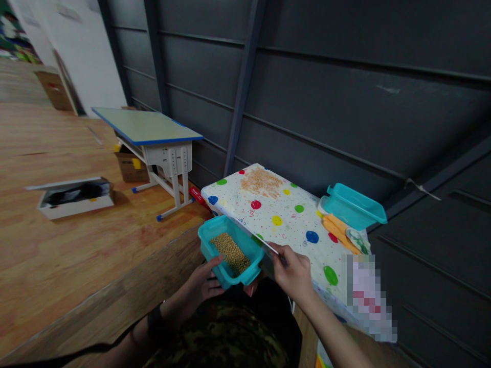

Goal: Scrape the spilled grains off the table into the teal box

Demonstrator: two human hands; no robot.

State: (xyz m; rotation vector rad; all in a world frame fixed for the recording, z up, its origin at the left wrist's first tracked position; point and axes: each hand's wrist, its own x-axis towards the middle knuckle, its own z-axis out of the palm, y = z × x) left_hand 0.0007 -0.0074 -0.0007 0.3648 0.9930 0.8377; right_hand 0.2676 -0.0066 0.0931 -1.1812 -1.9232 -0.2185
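Left hand (203,281) holds teal container (247,244) with yellowish beans (230,251) inside

No words or numbers can be read here: the little scribbles on the spotty tablecloth (284,204) (they sit near the bright blobs) are too tiny, so are the marks on the red thing (200,196) and the brown box (128,171) under the desk (153,125).
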